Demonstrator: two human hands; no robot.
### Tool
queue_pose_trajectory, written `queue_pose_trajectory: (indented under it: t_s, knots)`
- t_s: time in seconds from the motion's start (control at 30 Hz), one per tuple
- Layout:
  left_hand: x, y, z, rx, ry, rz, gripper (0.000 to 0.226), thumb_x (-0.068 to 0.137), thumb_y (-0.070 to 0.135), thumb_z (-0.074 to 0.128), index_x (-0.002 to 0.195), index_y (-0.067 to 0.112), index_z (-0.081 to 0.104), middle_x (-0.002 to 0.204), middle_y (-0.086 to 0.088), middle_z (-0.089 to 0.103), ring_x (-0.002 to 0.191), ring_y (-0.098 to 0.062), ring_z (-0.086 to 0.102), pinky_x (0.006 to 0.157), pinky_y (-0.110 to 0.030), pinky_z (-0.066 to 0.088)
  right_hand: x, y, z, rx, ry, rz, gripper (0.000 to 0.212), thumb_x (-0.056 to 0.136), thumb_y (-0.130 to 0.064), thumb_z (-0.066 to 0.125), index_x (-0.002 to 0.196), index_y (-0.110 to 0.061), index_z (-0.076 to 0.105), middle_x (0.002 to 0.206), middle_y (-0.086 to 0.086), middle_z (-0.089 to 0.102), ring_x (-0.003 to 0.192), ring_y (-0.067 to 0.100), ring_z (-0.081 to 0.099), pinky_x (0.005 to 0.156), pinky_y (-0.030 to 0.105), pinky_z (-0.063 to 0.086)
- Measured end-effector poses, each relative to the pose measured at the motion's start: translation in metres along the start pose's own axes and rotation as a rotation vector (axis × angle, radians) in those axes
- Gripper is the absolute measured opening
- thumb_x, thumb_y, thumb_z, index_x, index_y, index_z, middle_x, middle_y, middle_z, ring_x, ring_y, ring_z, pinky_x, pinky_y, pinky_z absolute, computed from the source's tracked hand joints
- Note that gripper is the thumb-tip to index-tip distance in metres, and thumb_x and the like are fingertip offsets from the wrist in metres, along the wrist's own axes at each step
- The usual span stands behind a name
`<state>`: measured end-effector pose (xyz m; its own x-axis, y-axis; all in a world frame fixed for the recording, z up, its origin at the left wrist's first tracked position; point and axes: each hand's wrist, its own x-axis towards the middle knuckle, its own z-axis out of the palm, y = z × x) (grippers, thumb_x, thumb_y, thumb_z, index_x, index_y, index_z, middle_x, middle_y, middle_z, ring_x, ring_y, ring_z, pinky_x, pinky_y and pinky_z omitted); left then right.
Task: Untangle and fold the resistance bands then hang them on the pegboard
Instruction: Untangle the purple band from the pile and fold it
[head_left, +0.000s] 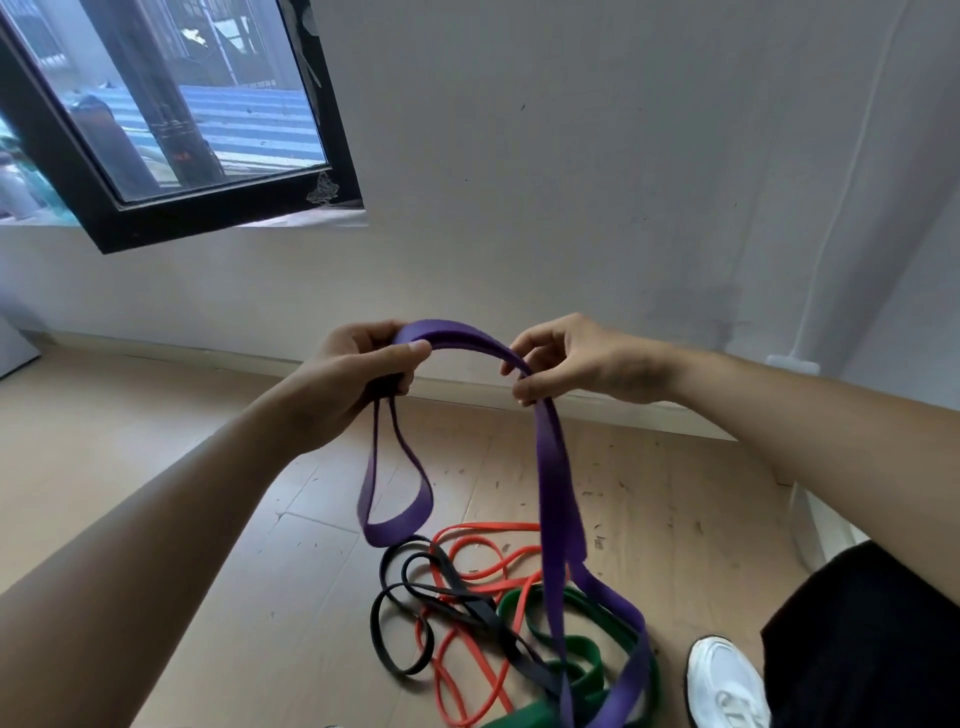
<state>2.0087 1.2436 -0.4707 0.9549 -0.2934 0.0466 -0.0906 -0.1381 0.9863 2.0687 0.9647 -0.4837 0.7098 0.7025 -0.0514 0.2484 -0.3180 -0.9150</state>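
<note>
Your left hand (358, 374) grips the wide purple rubber resistance band (553, 467), fingers curled round a hanging loop, and your right hand (576, 358) pinches it between thumb and fingertips. The band arches between them, and its tail drops into the tangled black band (470, 605), orange band (488, 526) and green band (584, 649) on the pale wooden floor (130, 467).

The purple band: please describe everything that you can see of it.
The purple band is a wide, flat strap, matte, seemingly rubber. It arches in the air between both hands: the left hand grips it, with a short loop hanging below; the right hand pinches it. From there two strands drop to the floor, crossing the green band and leaving the frame at its bottom edge.
</note>
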Motion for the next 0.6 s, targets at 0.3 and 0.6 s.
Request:
queue_pose_trajectory:
  t_s: [0.3,0.6]
  knots:
    - [0.002,0.004,0.028,0.297,-0.038,0.033,0.036,0.08,0.034,0.074,0.107,0.011,0.069,0.084,-0.002,0.07,0.075,-0.016,0.066,0.073,-0.023,0.057,-0.003,-0.016,0.009,-0.129,0.102,-0.135,0.043,0.087,-0.018,0.078,0.127,-0.008,0.066,0.097,0.004,0.074,0.085,0.016,0.071,0.079,0.025,0.058]
    - [0.005,0.011,0.039,0.239,0.059,0.169,0.028,0.082,0.023,0.072,0.106,0.009,0.068,0.085,0.001,0.072,0.078,-0.013,0.07,0.073,-0.023,0.057,0.001,0.0,0.012,-0.142,-0.033,-0.026,0.032,0.083,-0.012,0.081,0.113,-0.013,0.067,0.1,0.007,0.072,0.096,0.022,0.072,0.089,0.035,0.06]
